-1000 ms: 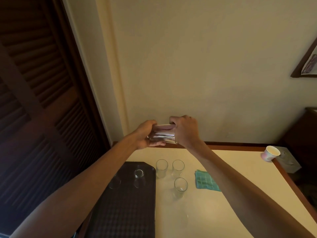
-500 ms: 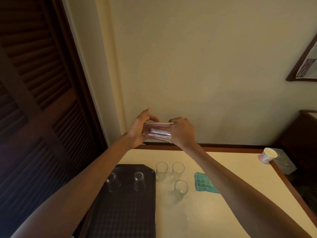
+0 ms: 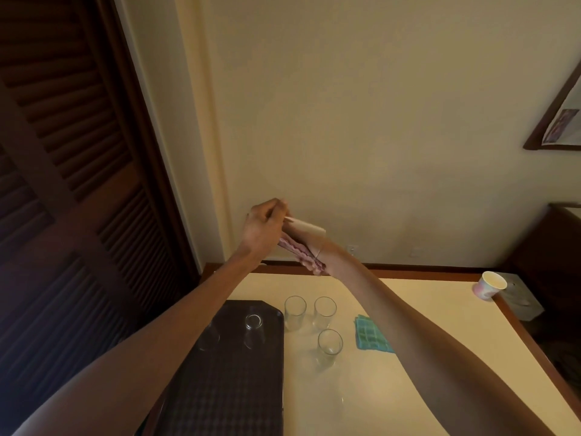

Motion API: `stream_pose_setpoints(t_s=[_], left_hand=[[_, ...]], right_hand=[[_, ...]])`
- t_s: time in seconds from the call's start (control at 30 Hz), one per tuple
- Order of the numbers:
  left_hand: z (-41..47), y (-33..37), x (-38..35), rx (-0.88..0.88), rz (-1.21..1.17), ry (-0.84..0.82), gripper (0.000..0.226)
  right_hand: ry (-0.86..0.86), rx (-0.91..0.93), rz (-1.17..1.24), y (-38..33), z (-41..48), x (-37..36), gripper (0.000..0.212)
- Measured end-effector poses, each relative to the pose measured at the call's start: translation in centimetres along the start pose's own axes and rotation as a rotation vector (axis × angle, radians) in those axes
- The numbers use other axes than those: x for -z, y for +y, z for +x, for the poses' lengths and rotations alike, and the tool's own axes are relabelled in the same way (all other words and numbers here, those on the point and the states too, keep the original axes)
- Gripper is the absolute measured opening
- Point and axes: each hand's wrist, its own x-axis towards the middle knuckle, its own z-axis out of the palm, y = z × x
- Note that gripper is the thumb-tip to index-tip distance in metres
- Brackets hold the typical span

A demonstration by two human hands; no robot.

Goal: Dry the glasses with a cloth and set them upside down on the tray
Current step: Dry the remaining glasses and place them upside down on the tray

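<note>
I hold a clear glass [image 3: 303, 243] in both hands, tilted, high above the table's far edge. My left hand [image 3: 264, 228] grips its upper left end. My right hand [image 3: 330, 258] is at its lower right end, and its fingers show pink and warped through the glass wall. Three more glasses stand upright on the cream table: two side by side [image 3: 295, 311] [image 3: 325, 311] and one nearer [image 3: 329, 346]. Two glasses [image 3: 253, 328] [image 3: 209, 336] stand upside down at the far end of the dark tray [image 3: 226, 388]. A teal cloth [image 3: 372, 336] lies folded on the table, partly under my right forearm.
A paper cup [image 3: 489, 284] stands at the table's far right corner, beside a grey box [image 3: 520, 298]. A dark louvred door [image 3: 63, 184] fills the left side. The wall rises just behind the table. The near part of the tray holds no glasses.
Both hands have lifted the glass higher and turned it from lying level to tilted. My left hand has rolled over its upper end, and my right hand now sits behind it.
</note>
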Motion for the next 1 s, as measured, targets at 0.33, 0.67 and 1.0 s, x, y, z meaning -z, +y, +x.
stream_pose_setpoints(t_s=[0.33,0.67,1.0], left_hand=[[0.3,0.2,2.2,0.496,-0.456,-0.372,0.055],[0.5,1.1,0.1,0.225,-0.063,0.030,0.050],[0.7,0.5,1.3,0.263,-0.388,-0.199,0.045]], right_hand=[[0.583,0.617,-1.005,-2.8,-4.1,1.9,0.017],[0.359,0.474,-0.526,-0.6,-0.9,2.0,0.034],[0.523,0.513,-0.792,-2.0,-1.4,2.5,0.012]])
